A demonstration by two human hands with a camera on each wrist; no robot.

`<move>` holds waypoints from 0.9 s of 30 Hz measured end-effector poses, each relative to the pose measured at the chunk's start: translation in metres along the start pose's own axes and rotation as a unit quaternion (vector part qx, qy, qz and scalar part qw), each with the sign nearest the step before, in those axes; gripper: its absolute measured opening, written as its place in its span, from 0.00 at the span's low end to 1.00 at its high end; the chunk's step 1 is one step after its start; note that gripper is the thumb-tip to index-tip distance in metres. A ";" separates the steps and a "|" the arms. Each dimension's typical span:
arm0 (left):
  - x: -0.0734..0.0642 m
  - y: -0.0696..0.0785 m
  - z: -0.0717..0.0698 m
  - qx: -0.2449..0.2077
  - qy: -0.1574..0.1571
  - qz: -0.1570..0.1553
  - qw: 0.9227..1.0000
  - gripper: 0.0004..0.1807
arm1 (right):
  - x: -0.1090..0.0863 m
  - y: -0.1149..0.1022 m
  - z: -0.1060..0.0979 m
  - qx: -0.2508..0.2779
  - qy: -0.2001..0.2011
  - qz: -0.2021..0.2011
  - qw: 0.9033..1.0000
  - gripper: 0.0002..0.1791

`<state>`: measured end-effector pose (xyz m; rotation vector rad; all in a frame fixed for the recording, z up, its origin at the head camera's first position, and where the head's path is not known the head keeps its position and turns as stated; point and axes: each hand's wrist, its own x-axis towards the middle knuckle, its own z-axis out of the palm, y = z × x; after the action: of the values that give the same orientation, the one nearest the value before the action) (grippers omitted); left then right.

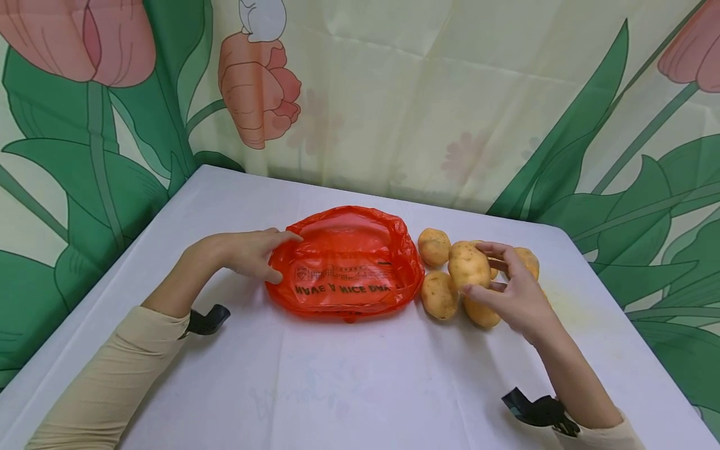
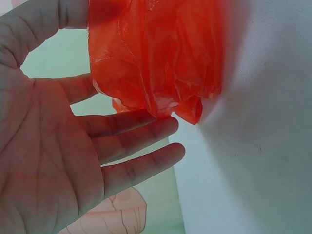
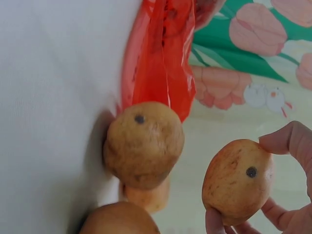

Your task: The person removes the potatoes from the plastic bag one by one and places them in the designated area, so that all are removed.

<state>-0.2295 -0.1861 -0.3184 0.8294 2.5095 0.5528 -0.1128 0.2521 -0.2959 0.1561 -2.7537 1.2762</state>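
Observation:
A red plastic bag (image 1: pixel 343 262) with printed lettering lies on the table, its mouth spread wide and facing up. At its left rim, my left hand (image 1: pixel 255 253) holds the edge, thumb and forefinger reaching over it; in the left wrist view the other fingers extend along the bag's outside. My right hand (image 1: pixel 517 294) grips a potato (image 1: pixel 469 265) between thumb and fingers, raised above the other potatoes. Right of the bag lie several loose potatoes, among them one near the rim (image 1: pixel 434 247) and another in front (image 1: pixel 439 295). Some are partly hidden behind my right hand.
A white cloth covers the table (image 1: pixel 360 387). Behind it hangs a curtain (image 1: pixel 382 106) printed with tulips and leaves. Black straps with camera mounts sit on both wrists, below the hands.

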 end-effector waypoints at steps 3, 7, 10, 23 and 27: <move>0.000 0.000 0.000 0.000 -0.001 -0.002 1.000 0.43 | 0.000 0.005 -0.008 -0.006 0.007 0.008 1.000 0.40; 0.000 -0.001 0.001 -0.001 -0.002 -0.007 1.000 0.43 | 0.000 0.011 -0.017 -0.015 0.012 0.023 1.000 0.42; 0.000 -0.001 0.001 0.001 -0.002 -0.007 1.000 0.43 | -0.001 0.016 -0.022 -0.026 0.014 0.031 0.999 0.43; 0.001 0.001 -0.001 -0.009 0.003 -0.013 1.000 0.43 | -0.001 0.038 -0.045 -0.069 0.024 0.062 0.995 0.45; 0.001 0.001 -0.002 -0.008 0.004 -0.012 1.000 0.43 | -0.003 0.045 -0.053 -0.068 0.033 0.059 0.995 0.44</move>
<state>-0.2304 -0.1849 -0.3168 0.7922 2.5153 0.5670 -0.1133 0.3221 -0.2964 -0.0605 -2.8181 1.0924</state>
